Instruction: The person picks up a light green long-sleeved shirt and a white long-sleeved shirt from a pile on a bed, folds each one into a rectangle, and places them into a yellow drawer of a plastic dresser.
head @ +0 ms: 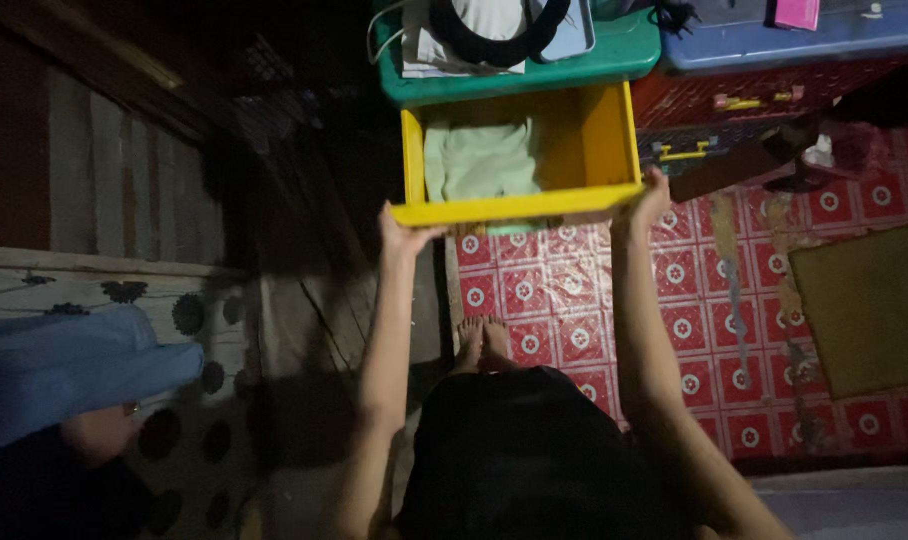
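Gripping the front edge of a pulled-out yellow plastic drawer [519, 208], both hands are seen from above: the left hand [399, 232] is closed on the drawer's left front corner, and the right hand [649, 197] is closed on its right front corner, so the drawer front is spanned between the two grips. A folded pale green cloth [480, 160] is laid inside the drawer, toward its left side. The drawer is drawn out from beneath a green plastic cabinet top [519, 72], on which a black-and-white bundle is piled. Bare feet [484, 342] are planted below the drawer on a red patterned floor covering [574, 300]. A blue plastic lid [774, 40] is seen at the upper right.
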